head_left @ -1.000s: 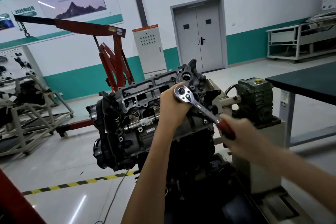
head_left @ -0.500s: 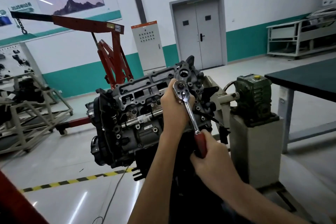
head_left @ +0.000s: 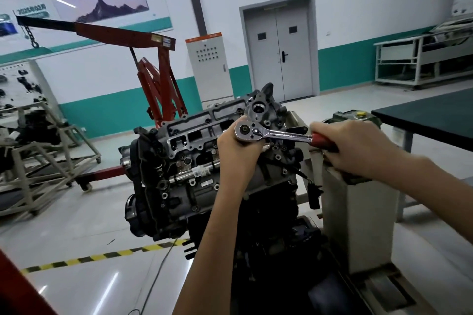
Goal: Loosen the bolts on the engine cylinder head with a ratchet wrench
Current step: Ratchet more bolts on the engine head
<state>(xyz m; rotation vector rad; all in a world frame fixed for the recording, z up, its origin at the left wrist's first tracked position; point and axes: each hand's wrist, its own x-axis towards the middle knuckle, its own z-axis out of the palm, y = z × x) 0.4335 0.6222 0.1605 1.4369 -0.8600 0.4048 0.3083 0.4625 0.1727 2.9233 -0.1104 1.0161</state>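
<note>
Straight ahead in the head view, the engine cylinder head sits tilted on its stand, its open top face turned up toward the person. The ratchet wrench is at the right end of that face. Its long axis lies nearly level, running from the ratchet head on the left out to the red handle on the right and dipping slightly toward the handle.

The coming swing turns on this layout: the pivot is under the left hand and the lever end is in the right. The handle reaches away from the engine toward the grey stand pillar, so the room for a stroke lies on that side.

The left hand is curled into a fist just under the ratchet head and steadies it against the casting. The socket and bolt are hidden behind this hand, so whether the socket is fully seated cannot be told.

The right hand is wrapped tightly round the red handle, fingers closed over it. The two hands are apart, one at each end of the tool, with the left nearer the bolt.
</note>
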